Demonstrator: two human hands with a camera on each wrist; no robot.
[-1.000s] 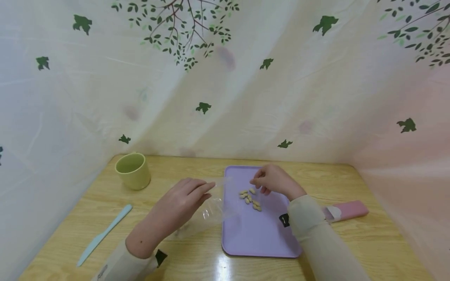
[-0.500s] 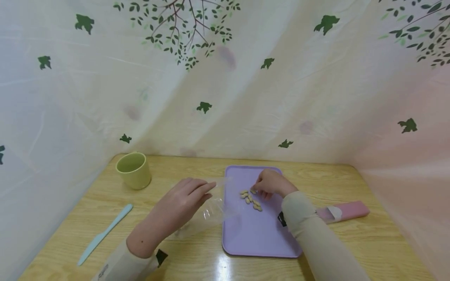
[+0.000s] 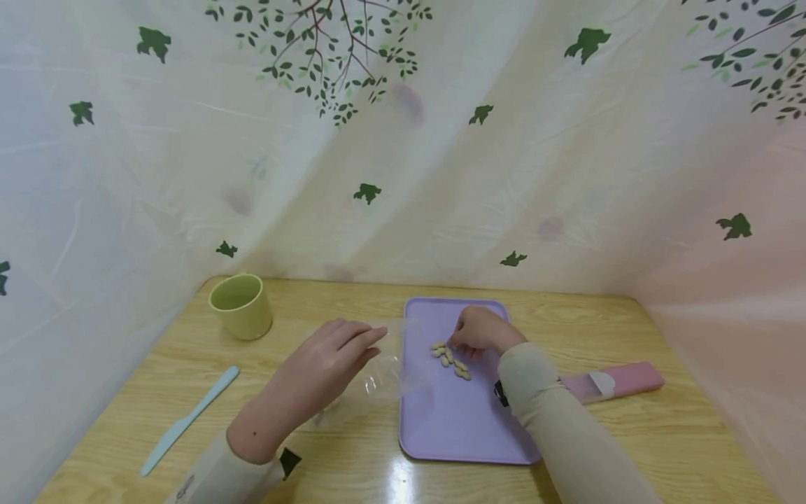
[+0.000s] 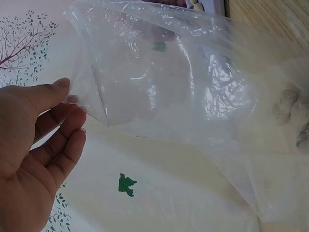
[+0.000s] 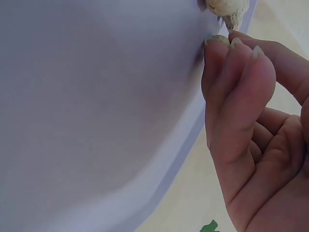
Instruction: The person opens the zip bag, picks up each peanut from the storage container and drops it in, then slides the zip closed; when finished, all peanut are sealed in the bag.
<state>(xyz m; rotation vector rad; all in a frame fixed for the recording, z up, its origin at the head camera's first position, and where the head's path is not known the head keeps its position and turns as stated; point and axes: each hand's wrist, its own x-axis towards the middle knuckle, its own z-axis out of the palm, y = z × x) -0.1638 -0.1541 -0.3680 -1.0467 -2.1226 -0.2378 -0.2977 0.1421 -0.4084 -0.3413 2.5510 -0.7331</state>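
My left hand (image 3: 327, 364) pinches the edge of a clear plastic bag (image 4: 169, 87) between thumb and forefinger, holding it up at the tray's left side. Through the film, a few peanuts (image 4: 287, 107) show blurred at the right of the left wrist view. Several peanuts in the shell (image 3: 462, 374) lie on a purple tray (image 3: 460, 427). Over the tray's upper part, my right hand (image 3: 481, 330) has its fingertips down at the small pile. The right wrist view shows it pinching a peanut (image 5: 220, 39), mostly hidden by the fingers, with another peanut (image 5: 227, 7) just beyond.
A yellow-green mug (image 3: 241, 308) stands at the back left of the wooden table (image 3: 302, 301). A light blue plastic knife (image 3: 189, 421) lies in front of it. Right of the tray, partly behind my right sleeve, lies a pink packet (image 3: 630, 379). A printed cloth hangs behind.
My right hand has come down and slightly left to the pile, where it now pinches a peanut. The left hand and the bag stay in place.
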